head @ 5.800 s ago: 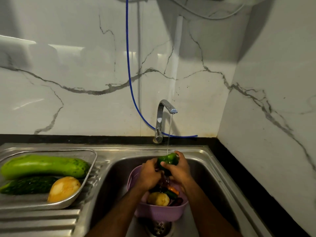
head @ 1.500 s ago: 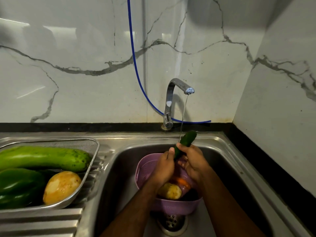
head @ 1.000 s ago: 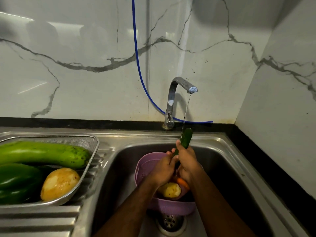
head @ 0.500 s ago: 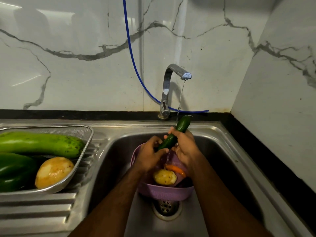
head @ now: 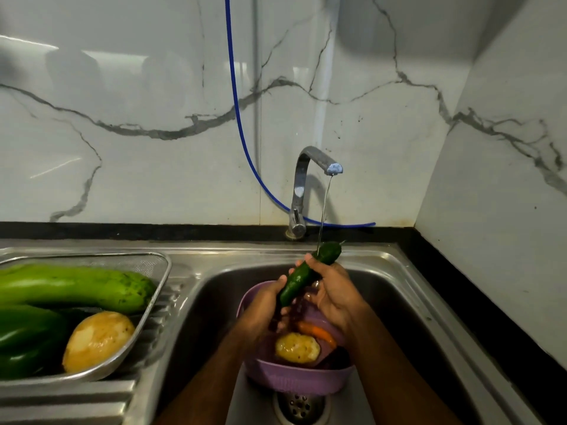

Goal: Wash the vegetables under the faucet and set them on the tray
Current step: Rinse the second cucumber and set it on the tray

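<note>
Holding one cucumber (head: 310, 273) in two hands, three vegetables on tray (head: 159, 271).

So the green bell pepper (head: 27, 338) that was getting rinsed about six seconds back ended up on the tray (head: 153, 289), lying over the dark cucumber that used to show there. After that both hands went to a small dark green cucumber (head: 310, 273) over the purple colander (head: 294, 381). Over the last second and a half it swung from nearly upright to a slant, tip up to the right under the water stream (head: 323, 210). The left hand (head: 264, 308) slid down to its lower end while the right hand (head: 334, 289) took the middle.
</note>
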